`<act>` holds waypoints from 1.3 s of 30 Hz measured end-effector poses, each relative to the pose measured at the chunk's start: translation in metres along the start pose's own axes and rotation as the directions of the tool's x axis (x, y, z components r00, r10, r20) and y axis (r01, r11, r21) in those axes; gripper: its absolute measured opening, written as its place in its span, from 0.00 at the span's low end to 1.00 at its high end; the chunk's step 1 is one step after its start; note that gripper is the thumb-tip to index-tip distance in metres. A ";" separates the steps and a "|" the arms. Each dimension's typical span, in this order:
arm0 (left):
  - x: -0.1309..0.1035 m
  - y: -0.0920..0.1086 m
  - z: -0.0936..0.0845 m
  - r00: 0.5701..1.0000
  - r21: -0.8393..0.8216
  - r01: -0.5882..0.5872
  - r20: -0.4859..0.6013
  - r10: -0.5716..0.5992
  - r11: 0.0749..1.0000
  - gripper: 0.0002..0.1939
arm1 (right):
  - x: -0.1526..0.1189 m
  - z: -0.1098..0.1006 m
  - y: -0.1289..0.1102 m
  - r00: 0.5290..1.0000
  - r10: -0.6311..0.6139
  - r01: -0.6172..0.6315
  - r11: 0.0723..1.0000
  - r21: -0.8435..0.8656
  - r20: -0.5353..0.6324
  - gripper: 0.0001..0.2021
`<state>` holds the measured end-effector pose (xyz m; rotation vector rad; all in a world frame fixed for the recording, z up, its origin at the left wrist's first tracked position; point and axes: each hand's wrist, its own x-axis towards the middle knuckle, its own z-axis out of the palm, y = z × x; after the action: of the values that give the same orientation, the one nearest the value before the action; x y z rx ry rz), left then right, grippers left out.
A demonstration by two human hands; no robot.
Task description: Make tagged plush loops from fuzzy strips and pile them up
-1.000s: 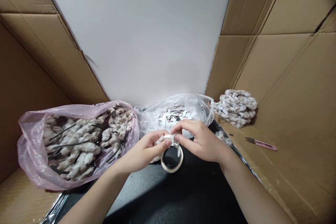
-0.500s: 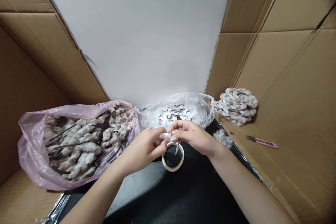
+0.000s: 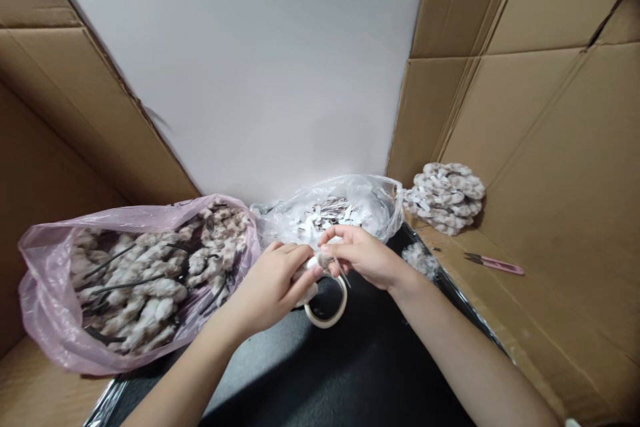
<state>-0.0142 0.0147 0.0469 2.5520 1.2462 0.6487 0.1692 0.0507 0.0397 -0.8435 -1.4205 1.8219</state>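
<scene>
Between my two hands, above the black work surface [image 3: 350, 373], is a small white, fluffy fur piece [image 3: 325, 258]. My left hand [image 3: 270, 285] is closed around one end of it, and part of the fur hangs below the fingers. My right hand [image 3: 365, 257] pinches the other end with thumb and fingertips. A thin pale strip [image 3: 345, 275] sticks out downward by the right fingers; how it joins the fur is hidden. Just under the hands a roll of cream tape [image 3: 330, 322] lies flat, its upper rim partly covered by them.
On the left, a pink plastic bag [image 3: 43, 267] holds brownish-white fur strips [image 3: 145, 287] with dark cords. Behind my hands lies a clear bag [image 3: 380, 203] of white slips [image 3: 333, 213]. To the right are a fur bundle [image 3: 447, 197], loose fluff [image 3: 420, 260] and pink-handled thread snips [image 3: 495, 264].
My left hand has rolled over the fur piece, covering more of it. The thin strip now slants to the right instead of hanging down. The whole view has shifted slightly.
</scene>
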 end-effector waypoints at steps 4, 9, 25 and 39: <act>-0.001 0.002 0.006 0.987 -0.422 0.142 0.135 -0.093 0.895 0.19 | -0.001 -0.005 -0.003 0.996 0.081 -0.090 0.971 0.223 0.048 0.07; -0.003 0.001 0.016 0.934 -0.789 0.356 0.310 -0.176 0.500 0.23 | 0.004 -0.010 -0.001 0.996 0.079 -0.086 0.904 0.419 0.034 0.09; 0.004 0.009 0.018 0.951 -0.980 0.125 0.163 -0.262 -0.156 0.21 | 0.004 -0.011 -0.003 0.977 -0.144 0.164 0.979 0.122 -0.158 0.11; -0.020 -0.002 -0.070 0.728 -0.815 -0.567 -0.429 -0.536 -0.117 0.19 | 0.018 0.009 0.045 0.950 -0.033 0.071 0.991 -0.111 0.310 0.14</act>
<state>-0.0607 0.0008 0.1018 0.7567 0.2344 1.8020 0.1459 0.0524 -0.0039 -0.5892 -1.7466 1.9028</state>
